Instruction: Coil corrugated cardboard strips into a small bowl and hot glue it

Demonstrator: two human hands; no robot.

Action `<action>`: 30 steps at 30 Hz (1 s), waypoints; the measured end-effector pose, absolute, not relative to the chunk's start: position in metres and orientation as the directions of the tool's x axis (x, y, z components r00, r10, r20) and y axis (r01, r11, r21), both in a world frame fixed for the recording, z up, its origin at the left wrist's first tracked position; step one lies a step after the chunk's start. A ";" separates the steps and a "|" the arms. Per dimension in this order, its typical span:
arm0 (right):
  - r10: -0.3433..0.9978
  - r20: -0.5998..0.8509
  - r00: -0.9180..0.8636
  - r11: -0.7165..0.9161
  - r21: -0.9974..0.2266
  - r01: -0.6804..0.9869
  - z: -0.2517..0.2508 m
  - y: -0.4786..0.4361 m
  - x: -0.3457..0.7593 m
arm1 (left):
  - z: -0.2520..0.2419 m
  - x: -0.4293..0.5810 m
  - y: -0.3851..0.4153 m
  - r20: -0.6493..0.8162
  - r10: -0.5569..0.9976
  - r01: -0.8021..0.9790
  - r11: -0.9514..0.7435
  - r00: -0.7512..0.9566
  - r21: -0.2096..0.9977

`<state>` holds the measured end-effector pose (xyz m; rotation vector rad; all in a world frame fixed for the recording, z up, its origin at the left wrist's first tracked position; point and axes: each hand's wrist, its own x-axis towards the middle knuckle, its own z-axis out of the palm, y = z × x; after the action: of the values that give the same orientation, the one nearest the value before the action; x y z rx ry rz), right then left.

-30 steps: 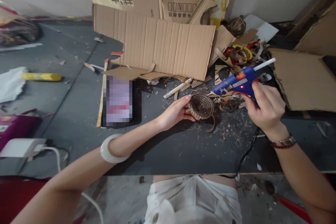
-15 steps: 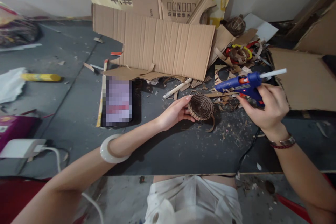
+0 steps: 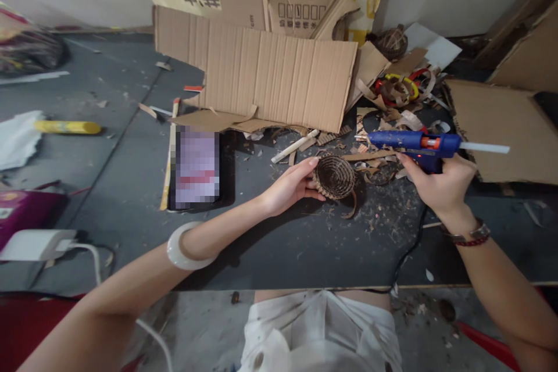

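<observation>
Between the fingers and thumb of my left hand (image 3: 296,187) is a small round basket (image 3: 335,176) made of coiled corrugated cardboard strip, its open side facing me. A loose end of strip hangs from its lower right edge. My right hand (image 3: 444,186) grips a blue hot glue gun (image 3: 414,144) by its handle, the nozzle pointing left. A white glue stick (image 3: 486,147) sticks out of the back, and a small red light glows on the gun. The nozzle is above and to the right of the basket, apart from it.
Behind my hands lie a large corrugated cardboard sheet (image 3: 279,75) and a heap of cardboard scraps (image 3: 399,90). A phone (image 3: 196,168) lies left of the basket. Farther left are a yellow utility knife (image 3: 67,127) and a white charger (image 3: 37,245). A black cord (image 3: 412,253) trails over the table edge.
The glue gun has turned more level in my right hand and shifted a little to the right. My left hand and the basket have stayed almost still.
</observation>
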<state>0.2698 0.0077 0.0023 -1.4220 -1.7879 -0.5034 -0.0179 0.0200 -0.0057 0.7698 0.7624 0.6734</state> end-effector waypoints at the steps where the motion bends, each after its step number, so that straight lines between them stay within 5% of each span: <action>1: 0.645 0.762 -0.065 0.298 -0.172 0.939 0.002 0.007 0.270 | -0.006 -0.018 0.020 -0.346 0.763 -0.249 0.542 0.546 0.803; 13: 0.590 0.747 -0.307 0.513 -0.052 0.857 0.000 0.003 0.270 | -0.002 -0.017 0.019 -0.330 0.797 -0.284 0.516 0.506 0.808; 30: 0.605 0.655 -0.453 0.633 -0.050 0.772 0.007 0.001 0.262 | -0.002 -0.017 0.018 -0.279 0.799 -0.249 0.463 0.533 0.851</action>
<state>0.2623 0.0008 0.0072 -1.0705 -2.2085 -0.3362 -0.0167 0.0175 -0.0017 0.8536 0.7522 0.7243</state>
